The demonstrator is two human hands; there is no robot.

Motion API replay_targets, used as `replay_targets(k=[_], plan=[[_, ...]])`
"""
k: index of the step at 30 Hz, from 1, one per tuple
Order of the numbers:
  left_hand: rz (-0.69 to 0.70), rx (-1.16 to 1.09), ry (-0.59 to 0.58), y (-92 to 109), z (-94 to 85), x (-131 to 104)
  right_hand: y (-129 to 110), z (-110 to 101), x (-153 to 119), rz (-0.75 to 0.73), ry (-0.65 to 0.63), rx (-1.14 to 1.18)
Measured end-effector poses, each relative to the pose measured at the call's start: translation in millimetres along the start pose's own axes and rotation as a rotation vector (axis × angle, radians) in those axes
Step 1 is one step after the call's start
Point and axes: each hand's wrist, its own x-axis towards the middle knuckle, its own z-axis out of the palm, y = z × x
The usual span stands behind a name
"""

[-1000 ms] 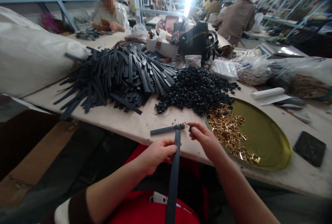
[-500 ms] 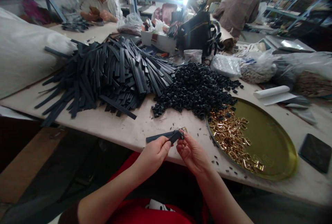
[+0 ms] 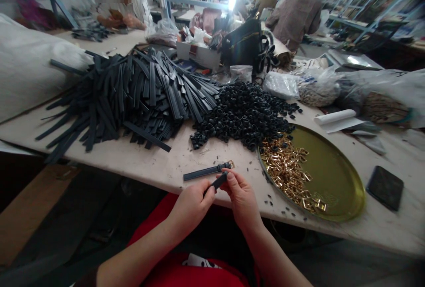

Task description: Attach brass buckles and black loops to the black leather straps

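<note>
My left hand [image 3: 194, 203] is closed on one end of a dark strap [image 3: 219, 182]. At the strap's other end, the fingers of my right hand [image 3: 237, 189] pinch it; what lies under those fingertips is hidden. On the table just beyond my hands lies another dark strap with a gold buckle [image 3: 202, 173]. Farther off, a large heap of dark straps [image 3: 133, 87] spreads to the left. Beside it is a pile of small black loops [image 3: 242, 110]. Gold buckles [image 3: 285, 163] cover the left part of a round gold tray [image 3: 341, 180].
A dark phone [image 3: 385, 188] lies right of the tray. Plastic bags [image 3: 318, 90], a roll of white paper [image 3: 335, 117], a black bag [image 3: 244, 43] and a box [image 3: 199, 55] stand behind. A white sack [image 3: 33, 65] is at far left. Co-workers [image 3: 121, 8] sit beyond.
My view has shifted slightly, so the scene sits further left. Both hands have drawn a little nearer to me with the strap, showing more of the buckled strap behind them.
</note>
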Motion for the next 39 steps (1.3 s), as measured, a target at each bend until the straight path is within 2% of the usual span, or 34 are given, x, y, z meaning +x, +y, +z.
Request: replay_targets(k=[3, 6, 11, 14, 17, 23, 25, 27, 29, 30, 32, 35, 37, 39], plan=[[0.037, 0.069, -0.068, 3, -4.3, -4, -4, -4, -9, -0.103, -0.029, -0.154], [0.059, 0.131, -0.118, 7, -10.9, -9, -10, -9, -17, -0.188, -0.096, -0.214], [0.120, 0.127, -0.204, 11, -18.3, -21, -12, -17, -30, -0.257, -0.224, -0.322], [0.129, 0.080, -0.171, 14, -15.7, -28, -7, -17, -37, -0.235, -0.275, -0.276], [0.107, 0.007, -0.137, 14, -8.4, -34, -5, -15, -42, -0.192, -0.274, -0.227], [-0.014, -0.249, -0.319, 4, 1.7, -39, -21, -12, -44, -0.036, -0.204, 0.049], [-0.041, -0.328, -0.288, 0, 5.1, -37, -21, -6, -46, 0.003, -0.246, 0.084], [-0.020, -0.382, -0.211, -2, 7.4, -33, -17, -1, -46, 0.007, -0.313, 0.083], [0.032, -0.401, -0.156, -5, 6.8, -26, -13, -3, -39, -0.055, -0.352, -0.018], [0.047, -0.405, -0.141, -6, 5.5, -22, -14, -8, -32, -0.120, -0.333, -0.122], [0.030, -0.423, -0.123, -9, 1.9, -13, -24, -27, -11, -0.289, -0.215, -0.411], [-0.060, -0.478, -0.109, -15, -1.0, -1, -55, -72, 33, -0.496, 0.092, -0.783], [-0.097, -0.517, -0.121, -19, -0.3, 6, -80, -102, 61, -0.568, 0.243, -1.009], [-0.103, -0.533, -0.133, -21, 1.3, 12, -100, -125, 81, -0.595, 0.327, -1.195]])
